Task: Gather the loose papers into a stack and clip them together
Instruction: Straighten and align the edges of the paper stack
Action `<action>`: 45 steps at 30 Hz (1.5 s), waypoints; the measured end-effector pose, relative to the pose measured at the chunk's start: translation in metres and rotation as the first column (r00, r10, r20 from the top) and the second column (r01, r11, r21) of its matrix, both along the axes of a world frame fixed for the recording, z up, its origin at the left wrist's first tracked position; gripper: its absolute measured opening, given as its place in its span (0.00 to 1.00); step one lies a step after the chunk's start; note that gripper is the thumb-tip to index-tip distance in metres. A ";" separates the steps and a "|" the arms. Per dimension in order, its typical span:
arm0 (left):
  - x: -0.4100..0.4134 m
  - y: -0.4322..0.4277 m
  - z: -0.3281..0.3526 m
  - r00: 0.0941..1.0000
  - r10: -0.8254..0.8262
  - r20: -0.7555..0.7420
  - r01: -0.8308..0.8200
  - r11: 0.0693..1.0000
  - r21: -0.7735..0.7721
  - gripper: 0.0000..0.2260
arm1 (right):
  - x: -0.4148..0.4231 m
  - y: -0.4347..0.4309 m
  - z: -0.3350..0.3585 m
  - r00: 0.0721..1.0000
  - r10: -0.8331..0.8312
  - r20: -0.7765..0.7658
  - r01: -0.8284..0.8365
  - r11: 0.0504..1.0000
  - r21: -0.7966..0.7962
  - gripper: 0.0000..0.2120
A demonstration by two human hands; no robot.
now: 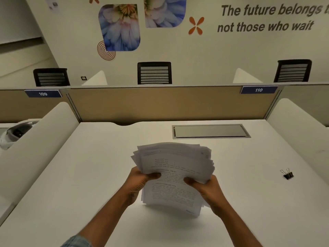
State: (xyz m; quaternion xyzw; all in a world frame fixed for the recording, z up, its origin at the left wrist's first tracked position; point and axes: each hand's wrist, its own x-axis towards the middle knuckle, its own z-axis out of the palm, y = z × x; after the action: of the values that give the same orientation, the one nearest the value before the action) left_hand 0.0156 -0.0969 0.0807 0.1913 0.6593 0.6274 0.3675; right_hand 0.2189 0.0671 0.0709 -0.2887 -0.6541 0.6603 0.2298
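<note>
A thick bundle of printed white papers (173,168) stands nearly upright on the white desk (89,175), its lower edge touching the surface and its upper edges fanned unevenly. My left hand (140,179) grips the bundle's left side with the thumb across the front sheet. On the right side my right hand (206,188) holds it the same way. A black binder clip (287,174) lies alone on the desk to the right, well apart from both hands.
A grey cable-tray lid (210,131) is set into the desk behind the papers. White side dividers (35,148) flank the desk, and a tan partition (169,102) closes the back. Black chairs stand beyond it.
</note>
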 end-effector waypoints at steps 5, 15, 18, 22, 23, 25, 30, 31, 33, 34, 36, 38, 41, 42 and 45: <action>0.011 -0.006 -0.007 1.000 -0.021 0.001 0.021 1.000 -0.013 0.24 | 0.011 -0.002 -0.005 0.999 -0.035 -0.008 0.035 0.999 -0.016 0.14; 0.022 -0.011 -0.007 0.985 0.170 0.018 -0.171 0.984 0.056 0.17 | -0.001 -0.015 -0.001 0.985 -0.154 -0.076 0.161 0.981 0.106 0.16; 0.019 -0.014 -0.012 0.987 0.152 0.058 -0.152 0.988 -0.001 0.15 | 0.006 -0.008 -0.007 0.993 -0.112 -0.022 0.114 0.989 0.098 0.16; 0.027 -0.013 -0.020 0.992 0.108 0.071 -0.106 0.994 -0.041 0.16 | 0.008 -0.006 -0.022 0.996 -0.078 0.046 0.077 0.997 0.025 0.13; 0.032 -0.011 -0.021 0.994 0.087 0.073 -0.084 0.996 -0.041 0.17 | 0.006 -0.008 -0.025 0.996 -0.074 0.047 0.075 0.997 -0.001 0.13; 0.038 -0.007 -0.019 0.996 0.058 0.069 -0.055 0.998 -0.043 0.20 | 0.003 -0.015 -0.025 0.996 -0.090 0.027 0.092 0.994 -0.066 0.16; 0.024 -0.012 -0.003 1.000 0.008 0.021 -0.007 1.000 -0.027 0.14 | 0.015 -0.009 -0.022 0.984 -0.180 -0.003 0.177 0.972 -0.153 0.23; 0.026 -0.013 -0.001 1.000 -0.024 0.012 0.025 0.999 -0.035 0.15 | 0.018 -0.008 -0.023 0.985 -0.171 0.010 0.171 0.971 -0.166 0.23; 0.037 -0.011 -0.002 0.998 -0.058 0.000 0.058 0.997 -0.046 0.18 | 0.017 -0.013 -0.024 0.987 -0.162 0.012 0.161 0.970 -0.181 0.21; 0.042 -0.009 -0.004 0.999 -0.050 0.001 0.050 0.998 -0.040 0.17 | 0.014 -0.016 -0.024 0.984 -0.177 0.001 0.175 0.969 -0.174 0.18; 0.050 -0.005 -0.007 1.000 0.013 0.016 -0.013 1.000 -0.018 0.12 | 0.010 -0.023 -0.026 0.972 -0.234 -0.029 0.228 0.963 -0.143 0.14; 0.051 -0.003 -0.007 0.996 0.091 0.028 -0.091 0.996 0.014 0.12 | 0.008 -0.024 -0.027 0.960 -0.272 -0.063 0.262 0.956 -0.128 0.10; 0.050 -0.001 -0.006 0.991 0.136 0.012 -0.136 0.990 0.033 0.13 | 0.004 -0.022 -0.023 0.952 -0.297 -0.078 0.290 0.953 -0.087 0.09; 0.050 0.000 -0.005 0.990 0.143 0.011 -0.143 0.989 0.037 0.13 | 0.002 -0.021 -0.021 0.951 -0.298 -0.081 0.292 0.953 -0.082 0.10; 0.049 0.004 0.001 0.984 0.176 0.012 -0.176 0.984 0.040 0.13 | -0.003 -0.019 -0.015 0.950 -0.298 -0.088 0.295 0.954 -0.048 0.10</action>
State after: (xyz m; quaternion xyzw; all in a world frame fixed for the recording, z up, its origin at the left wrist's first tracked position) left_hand 0.0647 -0.0932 0.0820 0.1373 0.6592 0.6715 0.3094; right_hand 0.2163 0.0482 0.0560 -0.3559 -0.5803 0.6424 0.3520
